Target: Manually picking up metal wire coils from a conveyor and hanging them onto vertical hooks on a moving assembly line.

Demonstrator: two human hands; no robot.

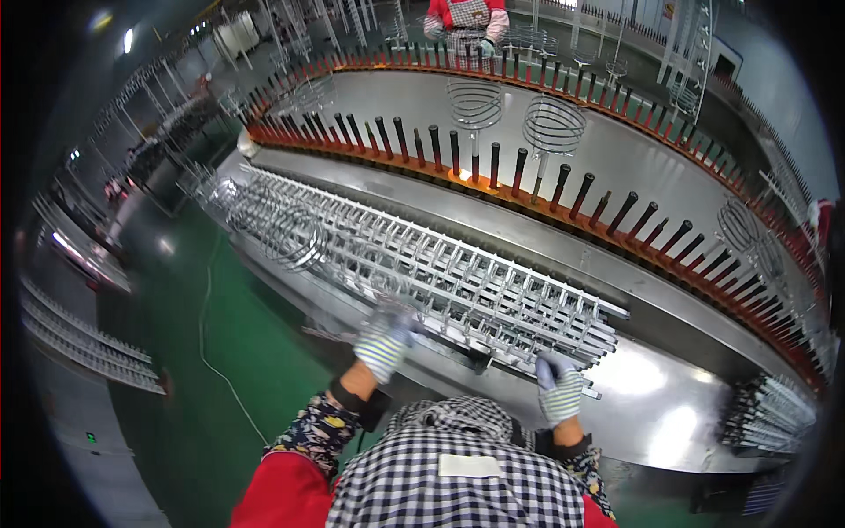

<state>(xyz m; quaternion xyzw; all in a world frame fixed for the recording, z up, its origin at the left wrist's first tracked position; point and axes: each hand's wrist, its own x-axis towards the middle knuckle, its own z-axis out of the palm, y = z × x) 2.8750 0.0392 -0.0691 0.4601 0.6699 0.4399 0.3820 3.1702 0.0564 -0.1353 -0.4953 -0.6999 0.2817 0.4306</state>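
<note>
My left hand [384,345], in a striped glove with grey fingers, is at the near edge of a pile of silvery metal racks [440,273]. Motion smears its fingers, and blurred wire shows around it, so its grip cannot be made out. My right hand [558,389], gloved alike, is at the pile's right end with its fingers curled in by the rod ends. Whatever it grips is hidden. The racks are long bars with many short cross pieces, stacked lengthwise. On the pile's left part lies a coiled wire basket [295,238].
Beyond the pile, a curved orange rail [493,187] carries upright black-tipped pegs; wire spirals [554,123] stand behind it. More metal parts [770,418] lie on the steel table [634,414] at right. A person [466,22] works across the line. A cable [209,326] runs over the green floor.
</note>
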